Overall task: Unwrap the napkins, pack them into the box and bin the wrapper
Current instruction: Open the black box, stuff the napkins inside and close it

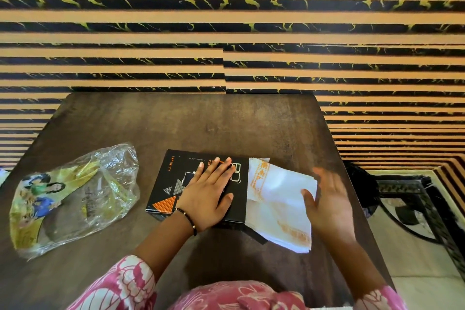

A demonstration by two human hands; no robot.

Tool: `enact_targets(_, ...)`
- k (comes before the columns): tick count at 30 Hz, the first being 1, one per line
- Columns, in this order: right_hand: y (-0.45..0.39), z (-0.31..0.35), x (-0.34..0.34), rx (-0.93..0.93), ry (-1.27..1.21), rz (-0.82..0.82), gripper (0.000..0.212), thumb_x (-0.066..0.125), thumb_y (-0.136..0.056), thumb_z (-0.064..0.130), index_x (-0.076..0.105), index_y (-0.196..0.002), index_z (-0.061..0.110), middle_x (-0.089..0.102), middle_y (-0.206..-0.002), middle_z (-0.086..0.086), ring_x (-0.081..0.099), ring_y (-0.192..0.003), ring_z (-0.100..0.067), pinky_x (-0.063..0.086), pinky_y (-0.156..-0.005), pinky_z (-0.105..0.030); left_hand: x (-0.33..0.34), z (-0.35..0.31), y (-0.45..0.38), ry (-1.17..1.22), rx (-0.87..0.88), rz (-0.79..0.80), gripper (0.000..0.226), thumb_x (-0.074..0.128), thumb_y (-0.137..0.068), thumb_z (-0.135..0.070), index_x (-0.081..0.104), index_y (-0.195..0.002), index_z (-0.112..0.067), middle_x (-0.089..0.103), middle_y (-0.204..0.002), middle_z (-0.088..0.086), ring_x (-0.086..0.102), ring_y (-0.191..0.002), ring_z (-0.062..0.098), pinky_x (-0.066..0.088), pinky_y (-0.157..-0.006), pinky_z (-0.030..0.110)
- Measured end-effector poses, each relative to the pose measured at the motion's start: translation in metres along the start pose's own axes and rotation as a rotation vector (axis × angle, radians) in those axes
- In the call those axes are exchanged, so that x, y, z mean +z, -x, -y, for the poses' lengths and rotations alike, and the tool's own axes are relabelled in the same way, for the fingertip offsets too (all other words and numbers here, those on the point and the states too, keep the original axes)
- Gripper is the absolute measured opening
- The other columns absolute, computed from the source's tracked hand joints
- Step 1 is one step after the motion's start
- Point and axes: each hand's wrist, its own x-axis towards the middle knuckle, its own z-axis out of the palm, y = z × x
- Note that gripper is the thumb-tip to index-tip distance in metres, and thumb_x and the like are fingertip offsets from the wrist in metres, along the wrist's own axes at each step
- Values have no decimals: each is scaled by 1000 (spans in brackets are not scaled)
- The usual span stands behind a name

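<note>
A: What is written on the box (163, 184)?

B: "INFINITY" in orange and "BODY SPRAY". The left hand (208, 191) lies flat on its lid, fingers straight.

A: And the napkins (279, 199)?

B: They stick out from the box's right side. The right hand (327, 199), blurred, touches them with released fingers. The wrapper (75, 199) lies well left on the surface (188, 123).

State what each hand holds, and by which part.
Nothing is gripped. Left hand presses flat on the box lid; right hand, blurred, touches the napkins at their right edge.

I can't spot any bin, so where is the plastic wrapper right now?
In the head view, the wrapper lies crumpled on the table's left side, apart from the black box, untouched by both hands.
</note>
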Motion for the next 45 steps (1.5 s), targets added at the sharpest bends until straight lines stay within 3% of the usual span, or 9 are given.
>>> enact_targets(5, 4, 31, 35, -526, 94, 513, 50, 33, -89, 37, 48, -135, 22, 43, -147, -3, 35, -138, -25, 18, -114, -36, 1, 1, 0, 2, 15, -14, 69, 17, -84, -50, 18, -147, -22, 8, -157, -7, -2, -145, 14, -9, -115, 35)
enact_targets(11, 22, 17, 67, -923, 472, 555, 51, 44, -79, 39, 49, -129, 33, 50, -142, 2, 35, -138, -25, 14, -108, -53, 1, -3, 5, -27, 17, -9, 69, 15, -84, -50, 13, -148, -25, 2, -157, -9, -6, -145, 12, -11, -115, 34)
enact_targets(15, -1, 14, 59, -889, 145, 624, 39, 43, -87, 22, 53, -125, 28, 43, -146, 2, 24, -143, -19, 22, -115, -50, 1, -1, 5, -37, 23, -16, 69, 14, -84, -50, 12, -148, -24, 2, -157, -9, -7, -144, 11, -13, -114, 32)
enact_targets(18, -17, 21, 61, -740, 189, 475, 45, 38, -90, 29, 47, -133, 20, 39, -149, -3, 25, -143, -23, 19, -117, -47, 1, 0, 1, -14, 24, -20, 69, 15, -84, -50, 15, -148, -22, 5, -157, -7, -5, -143, 12, -12, -114, 33)
enact_targets(24, -7, 38, 95, -938, 260, 534, 52, 39, -87, 36, 49, -135, 19, 54, -138, -4, 36, -138, -26, 21, -115, -43, 2, 1, 1, -17, 19, -17, 68, 17, -85, -50, 15, -147, -23, 5, -157, -8, -6, -143, 11, -11, -114, 34)
enact_targets(27, -2, 33, 75, -779, -85, 376, 33, 45, -86, 24, 67, -109, 18, 69, -115, -2, 55, -119, -22, 39, -102, -34, 1, 0, 2, -13, 13, -12, 67, 17, -85, -50, 12, -148, -25, 1, -157, -10, -9, -143, 9, -13, -114, 33)
enact_targets(30, 7, 2, 49, -128, -223, 0, 32, 50, -89, 16, 58, -120, 15, 60, -125, -7, 53, -117, -24, 44, -102, -40, 1, 1, 1, -19, 2, 2, 67, 17, -85, -51, 8, -148, -26, -2, -157, -10, -11, -142, 9, -14, -113, 33)
enact_targets(34, 1, -17, 39, 579, -400, 204, 35, 51, -93, 31, 46, -123, 15, 59, -123, -11, 64, -98, -25, 56, -83, -46, 3, 3, -1, -11, 6, 1, 69, 15, -85, -52, 11, -148, -25, 1, -157, -8, -10, -143, 10, -11, -115, 34)
enact_targets(45, -29, 16, 39, 436, -414, 403, 43, 44, -96, 28, 30, -135, 19, 53, -119, 0, 54, -82, -9, 40, -56, -20, 4, 2, 0, -26, 0, -6, 68, 15, -84, -51, 9, -148, -26, 0, -157, -9, -13, -140, 8, -14, -113, 32)
